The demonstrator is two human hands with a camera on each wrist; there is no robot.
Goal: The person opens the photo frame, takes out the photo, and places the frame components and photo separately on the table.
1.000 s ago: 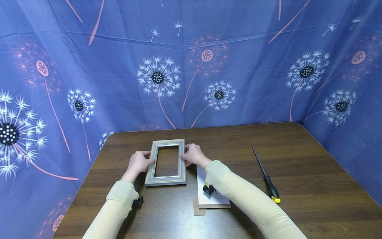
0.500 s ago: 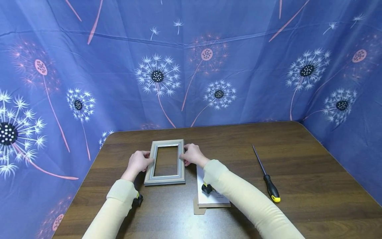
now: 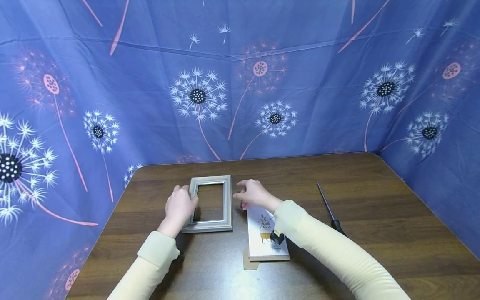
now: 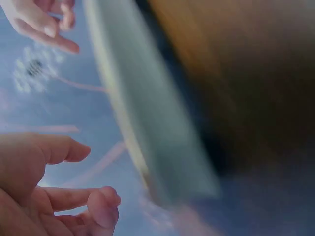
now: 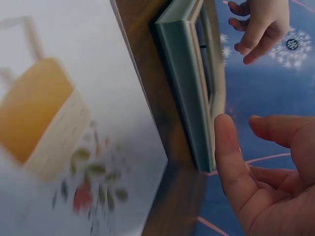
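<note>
A grey-silver picture frame (image 3: 211, 226) with an open middle lies flat on the left half of the table. My left hand (image 3: 180, 208) is over its left rail, fingers relaxed; in the left wrist view this hand (image 4: 59, 189) shows a gap between thumb and fingers, with the frame (image 4: 142, 98) blurred beyond. My right hand (image 3: 256, 195) is just right of the frame, apart from it, holding nothing. Below that hand lies a white picture print (image 3: 258, 225) with a yellow pot and flowers; the right wrist view shows the print (image 5: 118, 123) close up, beside the frame (image 5: 184, 83).
Brown cardboard (image 3: 248, 262) sticks out from beneath the print. A screwdriver (image 3: 325, 203) with a black handle lies to the right, its handle end covered by my right sleeve (image 3: 337, 258). A blue dandelion-print cloth (image 3: 311, 112) hangs behind the wooden table (image 3: 393, 216).
Both hands have let go of the frame, which stays in place. My right hand has moved right, showing more of the print, and my left hand has turned over the left rail.
</note>
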